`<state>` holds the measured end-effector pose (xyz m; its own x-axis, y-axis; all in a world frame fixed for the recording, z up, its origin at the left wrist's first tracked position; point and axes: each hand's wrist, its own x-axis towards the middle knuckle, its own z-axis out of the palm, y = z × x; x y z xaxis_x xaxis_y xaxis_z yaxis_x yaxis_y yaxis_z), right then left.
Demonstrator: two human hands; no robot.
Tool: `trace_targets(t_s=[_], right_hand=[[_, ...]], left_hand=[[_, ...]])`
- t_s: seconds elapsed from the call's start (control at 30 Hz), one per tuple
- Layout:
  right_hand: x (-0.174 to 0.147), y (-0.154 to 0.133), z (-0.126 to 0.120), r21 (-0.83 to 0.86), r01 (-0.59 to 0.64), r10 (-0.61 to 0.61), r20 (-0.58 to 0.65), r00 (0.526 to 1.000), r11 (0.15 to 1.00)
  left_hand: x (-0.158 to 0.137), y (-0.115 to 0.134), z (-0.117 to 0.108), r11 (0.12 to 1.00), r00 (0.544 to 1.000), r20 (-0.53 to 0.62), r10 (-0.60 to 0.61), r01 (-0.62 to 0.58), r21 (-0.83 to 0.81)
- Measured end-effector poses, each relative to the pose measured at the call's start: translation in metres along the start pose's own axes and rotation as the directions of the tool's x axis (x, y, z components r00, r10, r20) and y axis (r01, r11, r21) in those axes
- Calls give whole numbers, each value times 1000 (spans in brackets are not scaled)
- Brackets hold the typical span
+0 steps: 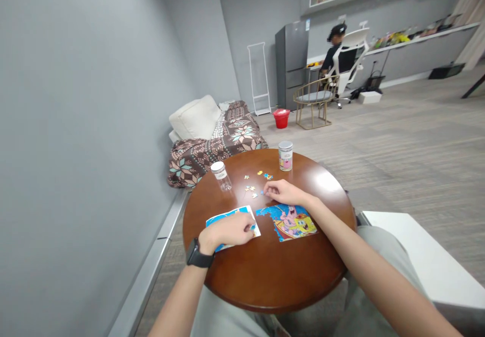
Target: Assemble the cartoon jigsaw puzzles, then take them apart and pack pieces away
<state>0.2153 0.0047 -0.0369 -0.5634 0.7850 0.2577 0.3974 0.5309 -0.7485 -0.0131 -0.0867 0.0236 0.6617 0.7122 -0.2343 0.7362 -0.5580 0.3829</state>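
Observation:
My left hand (232, 229) lies over a printed picture sheet (223, 217) on the round table, covering much of it. Its fingers are curled in, with a bit of blue showing by the thumb; whether that is a loose piece or the print I cannot tell. My right hand (285, 193) reaches past the partly joined jigsaw puzzle (295, 223), which shows a pink and a yellow cartoon figure. At its closed fingertips is a small blue puzzle piece (262, 192). Several loose puzzle pieces (250, 189) are scattered just beyond, some face down.
A clear jar (222, 177) with a white lid stands at the table's (261, 281) left back, and a labelled jar (285, 156) at the back. Beyond are a covered sofa (227, 130), a red bucket (281, 118), a gold chair (313, 99) and a seated person (332, 51).

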Motion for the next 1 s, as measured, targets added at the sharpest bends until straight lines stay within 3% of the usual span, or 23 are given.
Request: trace_targets(t_s=[0.13, 0.27, 0.4, 0.5, 0.63, 0.8, 0.9, 1.0], right_hand=[[0, 5, 0, -10, 4, -4, -2, 1000, 1000], [0, 11, 2, -8, 4, -4, 9, 1000, 1000], [-1, 13, 1, -22, 3, -3, 16, 1000, 1000], [-1, 15, 1, -19, -3, 3, 19, 1000, 1000], [-1, 14, 0, -19, -10, 10, 17, 1000, 1000], [-1, 10, -1, -1, -17, 17, 31, 999, 1000], [-2, 10, -2, -11, -18, 18, 32, 999, 1000], [-2, 12, -3, -27, -33, 34, 39, 999, 999]], left_hand=[[-12, -26, 5, 999, 999, 25, 32, -31, -43], [-17, -43, -7, 987, 998, -36, -52, 46, -155], [-14, -27, -6, 974, 978, -161, -136, 102, -202], [-11, 1, 8, 994, 966, -247, -76, 54, -93], [-14, 25, 30, 996, 962, -258, 87, -93, -10], [-26, 14, 39, 989, 973, -204, 107, -125, -79], [-29, 3, 38, 980, 958, -283, 35, -89, -179], [-25, -2, 41, 943, 912, -397, -104, -36, -330]])
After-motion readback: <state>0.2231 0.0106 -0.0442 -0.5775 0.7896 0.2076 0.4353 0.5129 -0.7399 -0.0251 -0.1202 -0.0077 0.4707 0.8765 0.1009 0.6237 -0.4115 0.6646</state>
